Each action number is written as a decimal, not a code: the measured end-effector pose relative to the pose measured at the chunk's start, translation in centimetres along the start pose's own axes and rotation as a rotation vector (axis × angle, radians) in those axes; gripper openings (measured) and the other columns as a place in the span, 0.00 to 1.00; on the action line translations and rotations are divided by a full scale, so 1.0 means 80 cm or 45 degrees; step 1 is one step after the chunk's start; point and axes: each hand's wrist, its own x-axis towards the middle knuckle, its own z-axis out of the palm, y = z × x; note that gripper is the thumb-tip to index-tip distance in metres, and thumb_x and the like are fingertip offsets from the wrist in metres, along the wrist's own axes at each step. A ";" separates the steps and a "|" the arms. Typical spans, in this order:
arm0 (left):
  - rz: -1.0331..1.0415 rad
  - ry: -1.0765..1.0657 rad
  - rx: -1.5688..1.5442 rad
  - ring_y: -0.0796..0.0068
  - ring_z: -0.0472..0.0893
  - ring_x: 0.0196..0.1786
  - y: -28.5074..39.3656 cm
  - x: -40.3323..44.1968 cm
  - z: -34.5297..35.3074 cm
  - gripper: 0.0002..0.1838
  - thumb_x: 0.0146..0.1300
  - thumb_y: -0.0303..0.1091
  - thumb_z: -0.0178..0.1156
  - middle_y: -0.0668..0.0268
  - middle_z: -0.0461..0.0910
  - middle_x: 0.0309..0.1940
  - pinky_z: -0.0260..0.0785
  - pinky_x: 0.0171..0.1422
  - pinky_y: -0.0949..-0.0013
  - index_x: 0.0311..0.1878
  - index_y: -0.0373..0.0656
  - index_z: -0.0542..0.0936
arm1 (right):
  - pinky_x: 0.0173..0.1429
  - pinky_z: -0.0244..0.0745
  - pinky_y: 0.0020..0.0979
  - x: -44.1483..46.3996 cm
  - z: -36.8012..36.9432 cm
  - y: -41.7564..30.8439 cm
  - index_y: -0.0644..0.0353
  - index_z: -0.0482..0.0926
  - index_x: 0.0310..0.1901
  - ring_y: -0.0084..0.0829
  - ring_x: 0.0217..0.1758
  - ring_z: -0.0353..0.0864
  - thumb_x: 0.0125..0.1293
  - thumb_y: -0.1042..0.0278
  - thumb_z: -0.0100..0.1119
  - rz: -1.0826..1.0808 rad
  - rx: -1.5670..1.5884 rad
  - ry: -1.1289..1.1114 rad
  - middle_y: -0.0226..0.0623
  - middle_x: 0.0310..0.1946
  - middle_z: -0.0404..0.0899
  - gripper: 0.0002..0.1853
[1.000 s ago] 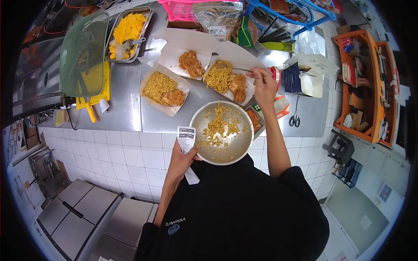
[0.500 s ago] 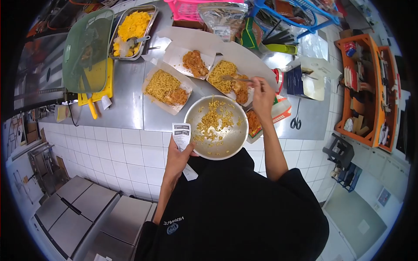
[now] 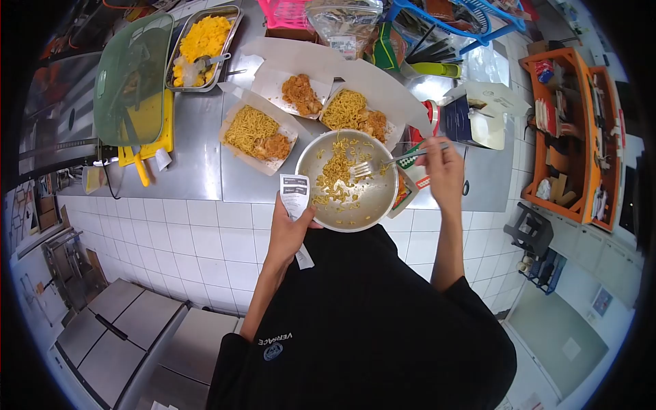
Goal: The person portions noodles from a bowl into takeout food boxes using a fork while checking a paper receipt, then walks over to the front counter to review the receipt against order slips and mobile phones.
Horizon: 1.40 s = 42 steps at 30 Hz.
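fork (image 3: 365, 169) swung back from noodle box (image 3: 396, 89), tines now over shiny round metal bowl (image 3: 376, 197) with curly noodle scraps (image 3: 333, 168). right hand (image 3: 442, 167): fingers pinched round handle. left hand (image 3: 288, 229): thumb hooked over bowl rim, smooth paper slip (image 3: 294, 197) pinned too. bowl held at steel table (image 3: 198, 164) edge, just before boxes, craggy fried chicken (image 3: 299, 94) in one behind.

Bare left hand (image 3: 287, 231) just off view centre, toward 8 o'clock: clasped, thumb uppermost, tip toward 2. Bare left forearm (image 3: 264, 288) slants toward 1 o'clock. Bare right hand (image 3: 443, 166) at 2 o'clock, fingers curled, pinching; bare right forearm (image 3: 448, 239) points near 12.
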 end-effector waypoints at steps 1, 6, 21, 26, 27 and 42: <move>0.006 -0.003 0.007 0.73 0.81 0.40 -0.003 0.000 0.000 0.21 0.63 0.19 0.57 0.59 0.76 0.44 0.82 0.36 0.73 0.57 0.35 0.63 | 0.31 0.67 0.20 -0.005 -0.001 0.005 0.61 0.78 0.38 0.16 0.24 0.73 0.75 0.62 0.51 0.001 -0.002 0.005 0.30 0.24 0.79 0.13; 0.118 0.043 0.001 0.73 0.81 0.41 -0.032 -0.002 -0.010 0.20 0.63 0.18 0.57 0.60 0.76 0.44 0.82 0.38 0.72 0.57 0.35 0.63 | 0.36 0.72 0.23 -0.018 -0.008 0.008 0.64 0.79 0.38 0.20 0.30 0.79 0.74 0.64 0.51 -0.113 0.084 -0.005 0.32 0.26 0.80 0.12; 0.007 0.358 -0.040 0.74 0.81 0.39 -0.042 -0.065 -0.106 0.23 0.62 0.21 0.60 0.60 0.78 0.42 0.79 0.37 0.72 0.59 0.35 0.65 | 0.42 0.75 0.28 -0.046 0.076 -0.047 0.68 0.80 0.39 0.29 0.33 0.82 0.69 0.73 0.55 -0.405 -0.008 -0.426 0.39 0.29 0.83 0.07; 0.468 0.600 0.168 0.73 0.82 0.41 -0.004 -0.038 -0.125 0.20 0.63 0.21 0.58 0.60 0.78 0.43 0.79 0.42 0.71 0.57 0.34 0.67 | 0.44 0.74 0.31 -0.014 0.168 -0.080 0.64 0.84 0.40 0.34 0.36 0.81 0.64 0.73 0.61 -0.747 0.134 -0.490 0.39 0.34 0.85 0.06; 0.607 0.617 0.206 0.73 0.82 0.41 0.005 -0.030 -0.130 0.19 0.63 0.21 0.58 0.60 0.78 0.43 0.79 0.42 0.71 0.56 0.34 0.67 | 0.41 0.74 0.31 -0.005 0.186 -0.083 0.60 0.85 0.43 0.34 0.33 0.81 0.62 0.73 0.63 -0.868 0.150 -0.477 0.38 0.35 0.85 0.08; 1.021 0.897 1.210 0.48 0.80 0.49 0.094 0.019 -0.230 0.18 0.60 0.26 0.59 0.52 0.79 0.49 0.73 0.51 0.55 0.54 0.38 0.73 | 0.50 0.76 0.29 0.014 0.263 -0.074 0.60 0.84 0.46 0.33 0.43 0.85 0.64 0.74 0.59 -0.618 0.243 -0.581 0.40 0.40 0.86 0.10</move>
